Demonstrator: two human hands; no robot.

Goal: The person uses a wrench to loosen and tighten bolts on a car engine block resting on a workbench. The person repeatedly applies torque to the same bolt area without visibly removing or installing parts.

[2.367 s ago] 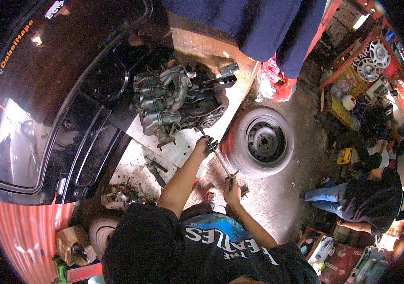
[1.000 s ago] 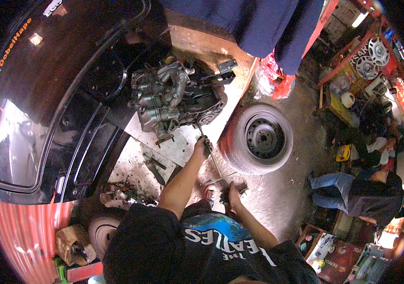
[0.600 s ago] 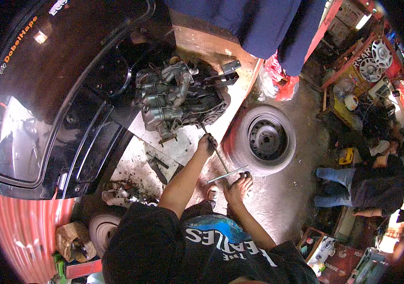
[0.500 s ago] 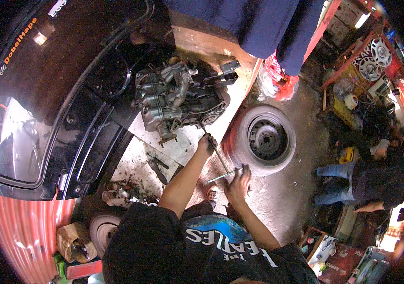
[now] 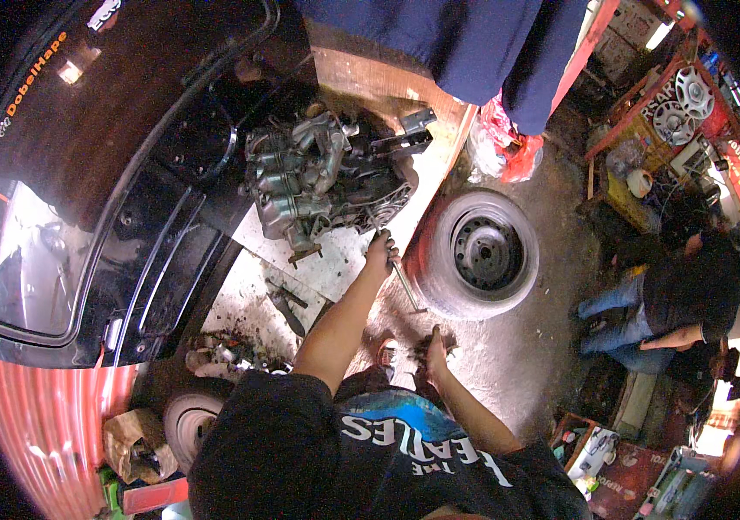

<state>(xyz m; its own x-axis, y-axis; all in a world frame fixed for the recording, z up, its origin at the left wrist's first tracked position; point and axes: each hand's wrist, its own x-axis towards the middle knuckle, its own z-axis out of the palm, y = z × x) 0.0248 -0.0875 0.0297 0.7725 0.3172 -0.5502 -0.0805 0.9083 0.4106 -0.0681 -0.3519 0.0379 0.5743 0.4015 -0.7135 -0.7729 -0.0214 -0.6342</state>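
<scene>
A metal engine (image 5: 305, 186) with dirty castings lies on a white board (image 5: 257, 260) ahead of me. My left hand (image 5: 378, 251) is closed around the shaft of a long T-handle wrench (image 5: 404, 286). The wrench's far end reaches the near right side of the engine; just where it meets the engine is hard to make out. Its crossbar end points back toward my body. My right hand (image 5: 436, 352) hovers a little below that crossbar end, apart from it, fingers loosely spread and nothing seen in them.
A wheel with tyre (image 5: 474, 253) lies right of the wrench. A black vehicle panel with a window (image 5: 49, 251) fills the left. Dark blue cloth (image 5: 474, 43) hangs at the top, above a red and clear plastic bag (image 5: 508, 152). Another person (image 5: 682, 299) bends over at the right.
My right hand has let go of the wrench's crossbar and dropped slightly toward me. The crossbar has turned. My left hand has stayed on the shaft. The other person has shifted.
</scene>
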